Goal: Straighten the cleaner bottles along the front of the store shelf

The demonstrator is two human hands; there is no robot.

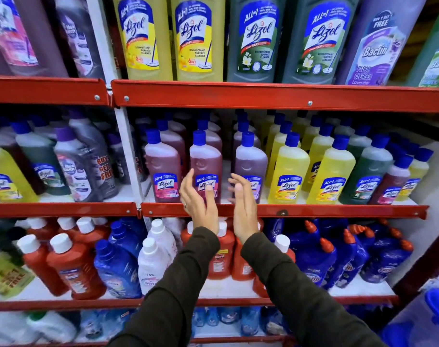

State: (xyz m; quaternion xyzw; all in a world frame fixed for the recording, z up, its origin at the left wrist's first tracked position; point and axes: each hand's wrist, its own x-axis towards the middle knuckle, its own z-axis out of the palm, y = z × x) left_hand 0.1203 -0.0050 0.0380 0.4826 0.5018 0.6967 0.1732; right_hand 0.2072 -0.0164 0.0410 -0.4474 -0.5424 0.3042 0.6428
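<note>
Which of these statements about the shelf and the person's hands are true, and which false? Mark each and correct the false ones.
1. Both hands are open, holding nothing. True: left hand, right hand.
2. The hands flank a yellow bottle. False: they flank the pink bottle.
3. The middle-shelf bottles have red caps. False: blue cap.
4. The shelf edge is red. True.
5. The yellow bottles stand right of the hands. True.

A gap separates the pink bottle [205,169] and purple bottle [250,169].
</note>
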